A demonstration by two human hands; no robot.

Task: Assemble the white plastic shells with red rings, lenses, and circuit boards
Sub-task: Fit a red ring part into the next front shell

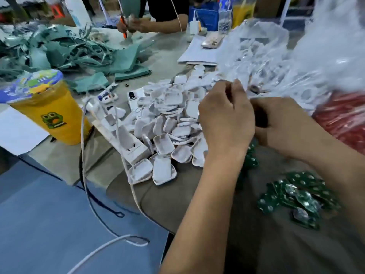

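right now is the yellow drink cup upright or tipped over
Upright. The yellow cup stands on its base at the table's left edge, with its printed sealed lid on top.

Workshop: heaped white shells (167,119), circuit boards (296,196)

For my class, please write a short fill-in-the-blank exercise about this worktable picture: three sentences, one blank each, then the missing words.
1. The pile of shells in the middle of the table is ____ in colour.
2. The circuit boards near the right forearm are ____ in colour.
3. The yellow cup at the left carries a picture of a ____.

Missing words: white; green; frog
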